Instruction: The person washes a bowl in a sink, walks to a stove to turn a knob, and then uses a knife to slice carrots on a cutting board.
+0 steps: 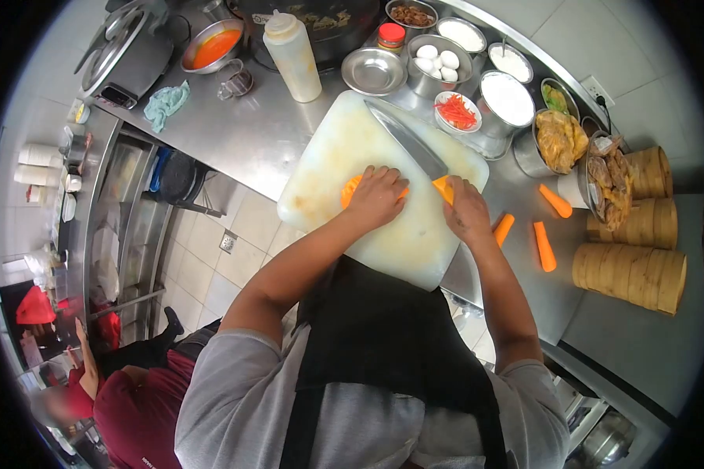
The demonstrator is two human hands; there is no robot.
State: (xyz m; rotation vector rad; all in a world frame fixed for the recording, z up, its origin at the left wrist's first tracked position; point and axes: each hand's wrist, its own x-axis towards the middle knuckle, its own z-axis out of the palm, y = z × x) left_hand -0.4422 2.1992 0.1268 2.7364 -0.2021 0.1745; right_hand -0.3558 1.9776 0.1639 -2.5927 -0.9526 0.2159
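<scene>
On the white cutting board (313, 184), my left hand (377, 197) bends its fingers over cut carrot (350, 190), pressing it down. Orange edges of the carrot show on both sides of that hand. My right hand (467, 211) is closed around the orange handle (443, 188) of a large kitchen knife (407, 139). The blade lies low over the board, its tip pointing to the far side, to the right of the carrot and apart from it. Three peeled carrots (544, 247) rest on the steel counter beyond my right hand.
Behind the board stand a squeeze bottle (293, 59), a metal plate (374, 72), a bowl of eggs (438, 64) and a bowl of red shreds (457, 112). Bamboo steamers (630, 273) stand right. A co-worker in a dark red shirt (145, 406) is at lower left.
</scene>
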